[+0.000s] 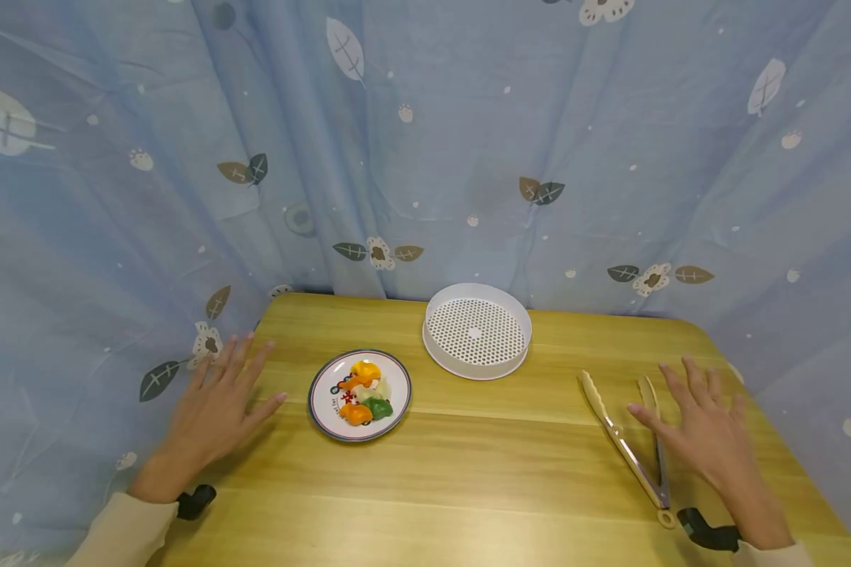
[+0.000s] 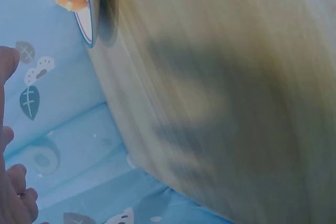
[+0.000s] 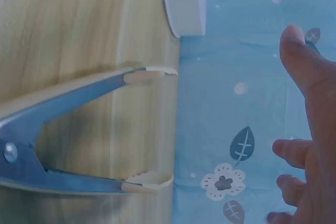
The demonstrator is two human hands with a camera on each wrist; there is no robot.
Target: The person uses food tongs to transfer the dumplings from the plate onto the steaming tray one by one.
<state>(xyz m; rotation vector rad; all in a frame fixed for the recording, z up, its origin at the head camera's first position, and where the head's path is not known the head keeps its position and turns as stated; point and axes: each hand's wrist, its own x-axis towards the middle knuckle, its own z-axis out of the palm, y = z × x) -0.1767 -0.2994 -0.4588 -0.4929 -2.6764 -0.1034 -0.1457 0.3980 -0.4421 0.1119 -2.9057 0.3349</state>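
Observation:
Fingers spread, my left hand (image 1: 216,405) hovers over the table's left edge, holding nothing. Nearest to it is a round white plate (image 1: 324,399) with a dark blue rim, bearing several yellow, orange, pale and green dumpling-shaped pieces (image 1: 377,407). My right hand (image 1: 712,433), also empty with fingers spread, is just right of a pair of tongs (image 1: 631,453). The tongs lie with arms apart, cream scalloped tips away from me and a ring at the near end. In the right wrist view the thumb and fingers stand clear of the tongs (image 3: 79,95).
A round white steamer basket (image 1: 477,366) with a perforated bottom stands at the back middle of the wooden table (image 1: 468,472). A blue curtain (image 1: 454,157) with leaf and flower prints hangs behind and along both sides.

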